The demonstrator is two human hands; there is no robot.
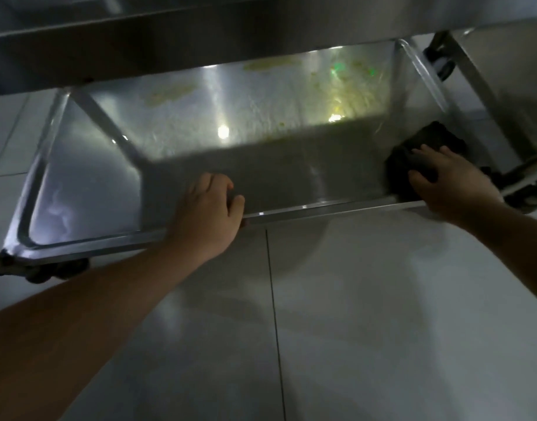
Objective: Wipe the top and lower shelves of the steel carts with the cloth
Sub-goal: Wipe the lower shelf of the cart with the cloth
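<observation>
The steel cart's lower shelf (261,123) fills the middle of the head view, shiny and marked with yellowish smears toward its far side. A dark cloth (425,141) lies bunched in the shelf's near right corner. My right hand (449,180) presses flat on the cloth, fingers spread over it. My left hand (209,208) grips the shelf's front rim (322,209), fingers curled over the edge. The cart's top shelf (170,34) overhangs at the top of the view and hides the far part of the lower shelf.
A second steel cart (510,86) stands close on the right, one black caster (443,62) showing behind its leg. The near cart's casters (48,273) sit at the bottom left. Glossy pale floor tiles (382,314) stretch out below the shelf.
</observation>
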